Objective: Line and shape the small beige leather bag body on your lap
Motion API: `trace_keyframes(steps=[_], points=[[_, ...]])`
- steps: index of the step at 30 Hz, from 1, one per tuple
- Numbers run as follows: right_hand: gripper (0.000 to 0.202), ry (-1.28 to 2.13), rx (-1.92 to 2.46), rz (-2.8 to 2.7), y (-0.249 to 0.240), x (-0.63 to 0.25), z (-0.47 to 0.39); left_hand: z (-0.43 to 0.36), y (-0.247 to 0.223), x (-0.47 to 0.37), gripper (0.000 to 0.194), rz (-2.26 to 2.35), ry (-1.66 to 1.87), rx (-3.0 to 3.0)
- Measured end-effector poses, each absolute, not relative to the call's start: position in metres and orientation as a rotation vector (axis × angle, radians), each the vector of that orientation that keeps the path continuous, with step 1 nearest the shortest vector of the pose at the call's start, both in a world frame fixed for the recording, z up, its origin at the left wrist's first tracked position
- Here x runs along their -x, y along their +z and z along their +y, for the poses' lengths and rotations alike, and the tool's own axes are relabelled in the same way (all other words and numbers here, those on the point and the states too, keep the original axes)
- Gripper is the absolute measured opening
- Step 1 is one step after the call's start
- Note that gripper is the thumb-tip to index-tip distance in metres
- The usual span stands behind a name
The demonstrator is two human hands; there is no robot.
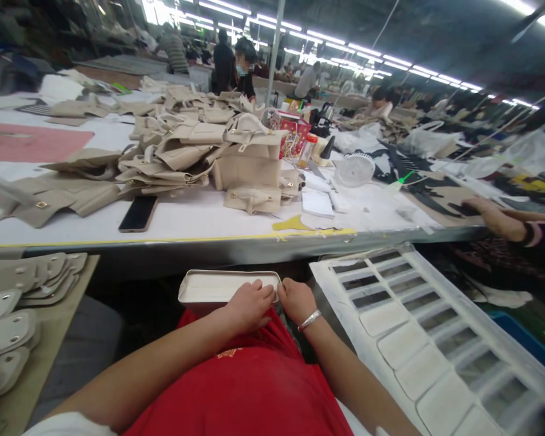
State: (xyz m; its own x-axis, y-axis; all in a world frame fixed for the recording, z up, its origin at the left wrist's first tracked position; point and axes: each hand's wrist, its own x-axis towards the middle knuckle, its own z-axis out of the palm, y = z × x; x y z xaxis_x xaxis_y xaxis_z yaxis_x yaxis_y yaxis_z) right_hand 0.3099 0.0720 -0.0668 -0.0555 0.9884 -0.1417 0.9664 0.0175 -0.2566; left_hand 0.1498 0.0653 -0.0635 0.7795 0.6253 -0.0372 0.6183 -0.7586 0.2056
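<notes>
On my lap, at the table's front edge, lies a shallow rectangular leather-like piece (209, 286) with a cream inside, a raised rim and a thin dark edge. My left hand (251, 306) has its fingers curled over the near side of this piece, towards its right end. At the right end corner, my right hand (297, 301) pinches the rim between thumb and bent fingers. The fingertips of both hands are partly hidden, and so is the underside of the piece. Red cloth (254, 387) covers my lap below the hands.
Beige bag parts (191, 139) are heaped on the white table, near a phone (138, 214) and a yellow template (293, 224). A slotted white rack (429, 321) with cream panels stands right; eyeleted tabs (9, 330) lie left. Another person's hand (490, 212) rests on dark pieces.
</notes>
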Motion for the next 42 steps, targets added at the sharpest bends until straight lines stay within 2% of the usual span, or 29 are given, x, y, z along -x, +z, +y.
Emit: trace_keyframes(steps=[3,6,8,11,13,18,21,24,30,38,40,42], points=[[0.027,0.564,2.067,-2.122,-0.066,-0.311,0.076,0.065,-0.063,-0.150,0.038,0.980,0.063,-2.776],[0.035,0.858,2.009,-2.013,-0.070,-0.318,0.080,0.066,-0.068,-0.150,0.040,0.979,0.097,-2.750],[0.042,1.263,1.902,-1.754,-0.076,-0.326,0.082,0.067,-0.071,-0.149,0.041,0.983,0.126,-2.721],[0.034,1.786,1.603,-1.196,-0.088,-0.338,0.082,0.069,-0.075,-0.148,0.044,1.005,0.152,-2.685],[0.035,1.925,1.464,-1.013,-0.095,-0.343,0.081,0.069,-0.076,-0.147,0.044,1.008,0.170,-2.669],[0.039,2.042,1.411,-0.951,-0.099,-0.345,0.086,0.073,-0.076,-0.146,0.040,0.979,0.193,-2.646],[0.037,1.961,1.656,-1.247,-0.091,-0.341,0.095,0.076,-0.075,-0.147,0.045,0.979,0.167,-2.641],[0.028,1.726,1.889,-1.676,-0.080,-0.336,0.103,0.078,-0.074,-0.149,0.049,0.990,0.134,-2.644],[0.028,1.238,2.010,-2.206,-0.057,-0.328,0.108,0.080,-0.076,-0.151,0.051,1.021,0.083,-2.662],[0.031,0.700,2.082,-2.382,-0.054,-0.318,0.101,0.083,-0.076,-0.148,0.054,1.005,0.062,-2.662],[0.031,0.761,2.058,-2.318,-0.058,-0.318,0.101,0.083,-0.075,-0.148,0.055,1.002,0.069,-2.665],[0.033,1.109,2.042,-2.118,-0.063,-0.323,0.103,0.084,-0.074,-0.148,0.054,0.995,0.069,-2.666]])
